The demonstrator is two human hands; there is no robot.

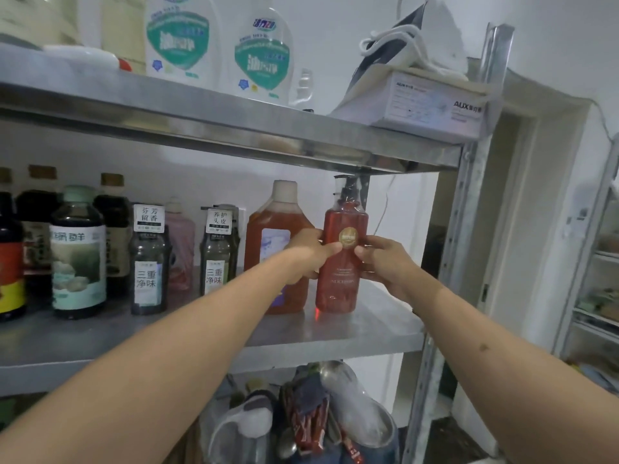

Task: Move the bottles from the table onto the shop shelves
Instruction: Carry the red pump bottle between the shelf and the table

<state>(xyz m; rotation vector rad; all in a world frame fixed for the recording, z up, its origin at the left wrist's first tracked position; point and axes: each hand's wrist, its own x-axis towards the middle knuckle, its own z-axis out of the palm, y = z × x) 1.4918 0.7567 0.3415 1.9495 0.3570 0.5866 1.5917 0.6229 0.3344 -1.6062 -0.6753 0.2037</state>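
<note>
On the middle shelf (368,333), near its right end, we see the red pump bottle (341,262) standing upright, pump on top, label facing us. From the left, our left hand (306,251) pinches its side; from the right, our right hand (385,262) grips the other side.

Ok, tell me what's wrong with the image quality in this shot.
Head view: wide-angle bending bows the upper shelf edge and upright post; glare streaks the steel; the detergent jugs up top are soft; the red pump bottle both hands hold stays reasonably sharp.
</note>
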